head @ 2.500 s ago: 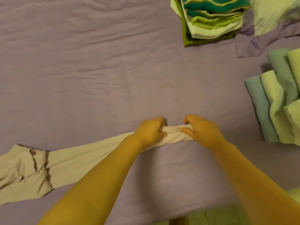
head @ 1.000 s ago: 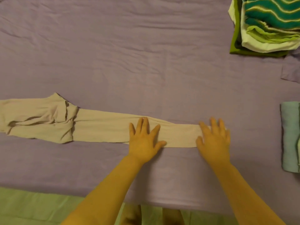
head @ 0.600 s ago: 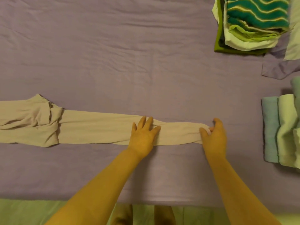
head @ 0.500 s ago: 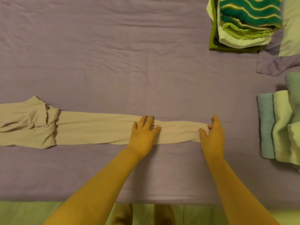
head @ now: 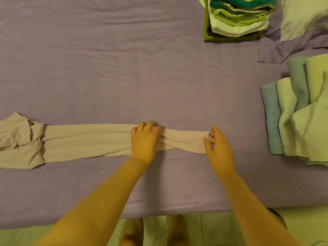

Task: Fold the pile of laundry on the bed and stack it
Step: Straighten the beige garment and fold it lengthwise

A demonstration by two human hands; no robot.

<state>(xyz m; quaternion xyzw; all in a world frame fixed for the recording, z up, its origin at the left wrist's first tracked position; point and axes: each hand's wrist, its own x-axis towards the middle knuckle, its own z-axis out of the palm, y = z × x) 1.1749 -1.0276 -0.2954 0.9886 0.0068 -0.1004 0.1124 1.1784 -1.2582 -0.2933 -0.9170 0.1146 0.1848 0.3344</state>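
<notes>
Head view: wrinkled purple bedsheet (head: 124,77), beige tights (head: 85,141) laid across.

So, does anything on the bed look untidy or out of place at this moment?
Yes, slightly. The long beige tights lie flat except at their far left end, which is bunched and creased. Between the left hand and the right hand the fabric is twisted. The folded stack at the top looks neat.

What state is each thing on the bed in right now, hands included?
Beige tights: stretched flat, not yet folded.
Left hand: fingers curled, grips the tights mid-length.
Right hand: pinches the tights' right end.
Striped stack: folded, stacked.
Green pile: loosely heaped.
Bedsheet: wrinkled.
</notes>
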